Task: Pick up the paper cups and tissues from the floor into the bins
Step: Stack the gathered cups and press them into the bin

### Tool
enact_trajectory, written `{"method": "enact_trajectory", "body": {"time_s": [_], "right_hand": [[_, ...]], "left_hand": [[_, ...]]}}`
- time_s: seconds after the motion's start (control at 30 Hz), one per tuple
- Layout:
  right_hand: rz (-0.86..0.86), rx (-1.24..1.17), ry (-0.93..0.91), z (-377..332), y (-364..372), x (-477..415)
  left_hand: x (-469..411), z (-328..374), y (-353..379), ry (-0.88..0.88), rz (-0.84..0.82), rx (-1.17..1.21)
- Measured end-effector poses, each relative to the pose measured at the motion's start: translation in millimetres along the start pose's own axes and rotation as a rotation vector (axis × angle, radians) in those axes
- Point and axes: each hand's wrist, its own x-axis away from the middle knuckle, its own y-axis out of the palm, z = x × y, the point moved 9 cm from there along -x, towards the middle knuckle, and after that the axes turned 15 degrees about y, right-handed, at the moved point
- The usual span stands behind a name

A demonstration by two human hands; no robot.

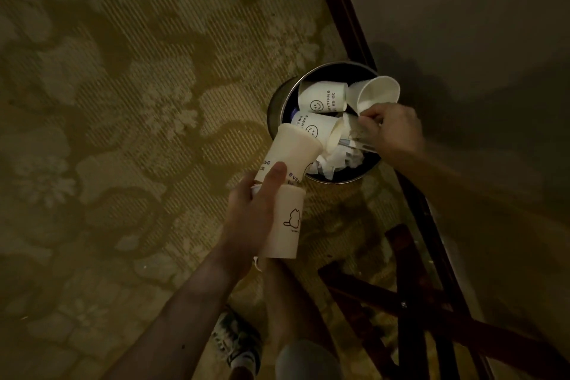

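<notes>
Though the light is dim, two paper cups with smiley faces show plainly inside the bin [275, 108]: the upper cup [320, 97] lies on its side near the far rim; the lower cup [313, 126] lies just beside it, nearer the camera; crumpled tissues [331, 162] fill the near part of the bin. Over the near rim the left hand [253, 210] grips two more cups together; the lettered cup [291, 149] points base-first towards the bin with the thumb pressed on its side; the cat cup [285, 225] sits against the palm and points the opposite way, towards the person. Above the bin's right side the right hand [393, 129] pinches the white cup [377, 95] by its rim, the mouth turned towards the camera; a further tilted cup [337, 134] and something clear and blurred sit under the same fingers, and I cannot tell how they are held. The bin stands on a patterned carpet [123, 102], close to a dark wooden skirting [342, 9] and the wall [462, 9]; crossed wooden legs [410, 302] stand to the right of the person's arms; a shoe [237, 339] shows at the bottom edge.
</notes>
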Motion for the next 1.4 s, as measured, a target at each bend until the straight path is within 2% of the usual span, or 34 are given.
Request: {"method": "enact_trajectory", "body": {"time_s": [0.1, 0.2, 0.23, 0.27, 0.37, 0.43, 0.53, 0.67, 0.83, 0.97, 1.07, 1.13, 1.27, 1.33, 1.4], "right_hand": [[0.033, -0.086, 0.032, 2.8, -4.9, 11.5], [0.205, -0.238, -0.043, -1.8, -22.8, 47.9], [0.193, -0.31, -0.054, -1.1, -22.9, 60.9], [0.095, -0.402, -0.02, 2.0, -15.5, 71.2], [-0.373, -0.56, 0.114, 11.1, 29.1, 103.4], [-0.454, -0.519, 0.091, 20.8, 39.6, 117.1], [-0.407, -0.528, 0.12, 40.5, 41.4, 111.9], [-0.23, -0.519, 0.204, 65.6, 34.0, 77.5], [-0.312, -0.37, 0.188, 62.3, 56.9, 61.9], [-0.357, -0.455, 0.261, 53.9, 63.6, 61.9], [-0.085, -0.366, 0.282, 55.5, 37.1, 64.8], [0.026, -0.429, 0.196, 47.9, 18.7, 74.8], [-0.152, -0.555, -0.053, 11.9, 14.6, 87.8], [-0.144, -0.558, -0.064, 5.8, 13.5, 81.3], [-0.108, -0.557, 0.01, 10.6, 10.7, 69.1]], "left_hand": [[-0.2, -3.4, 1.9, -0.009, -0.013, 0.007], [1.9, -2.6, 4.6, 0.008, -0.03, -0.028], [2.5, -1.9, 7.0, 0.02, -0.046, -0.059], [3.3, -1.8, 11.0, 0.033, -0.074, -0.097], [5.6, -4.3, 22.5, 0.047, -0.173, -0.236], [5.5, -5.3, 25.8, 0.035, -0.179, -0.245], [2.3, -8.6, 25.3, -0.012, -0.119, -0.231], [-10.0, -4.7, 22.8, 0.09, -0.065, -0.273], [-17.1, 1.4, 13.5, 0.208, 0.026, -0.226], [-19.1, 6.6, 9.7, 0.254, 0.053, -0.208], [-23.9, 15.9, 12.3, 0.225, 0.092, -0.107], [-27.9, 28.7, 23.2, 0.23, 0.052, -0.066], [-43.4, 54.6, 51.3, 0.227, -0.03, 0.002], [-56.5, 64.4, 64.5, 0.225, -0.053, -0.048], [-69.1, 74.1, 77.7, 0.283, -0.118, -0.168]]}}
